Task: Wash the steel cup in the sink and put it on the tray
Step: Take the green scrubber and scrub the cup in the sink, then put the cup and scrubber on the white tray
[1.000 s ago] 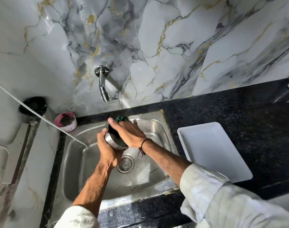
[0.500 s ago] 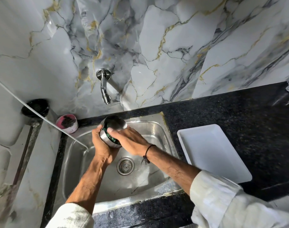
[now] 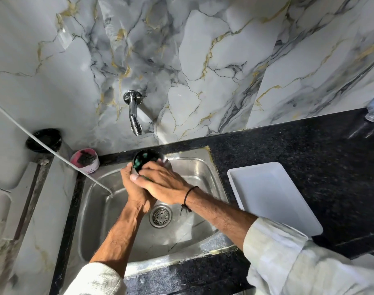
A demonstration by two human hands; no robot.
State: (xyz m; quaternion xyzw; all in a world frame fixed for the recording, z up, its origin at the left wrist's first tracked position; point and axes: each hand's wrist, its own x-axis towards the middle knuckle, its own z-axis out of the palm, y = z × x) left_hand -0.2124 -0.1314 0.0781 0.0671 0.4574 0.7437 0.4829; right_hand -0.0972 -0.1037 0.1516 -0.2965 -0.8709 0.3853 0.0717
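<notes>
left hand (image 3: pixel 132 184) grips steel cup (image 3: pixel 149 159) | right hand (image 3: pixel 162 182) holds green scrubber (image 3: pixel 139 163) inside | over sink (image 3: pixel 203 173) | tap (image 3: pixel 134 116) above | tray (image 3: pixel 273 194) right, apart

Shiny steel cup (image 3: pixel 163 161) over a brushed, scuffed steel sink (image 3: pixel 205 171); speckled black polished stone bench (image 3: pixel 288 145); smooth matt white plastic tray (image 3: pixel 273 201); glossy veined marble wall (image 3: pixel 203 60); chromed tap (image 3: pixel 134 111)

The wall (image 3: pixel 203 60) is white and grey with gold lines like cracks. The surface (image 3: pixel 309 150) is black with tiny specks. The tray (image 3: pixel 273 194) is white. The sink (image 3: pixel 101 220) and tap (image 3: pixel 133 111) are shiny silver. The scrubber (image 3: pixel 139 163) in the cup (image 3: pixel 164 161) is green. The small tub (image 3: pixel 85 160) is pink.
</notes>
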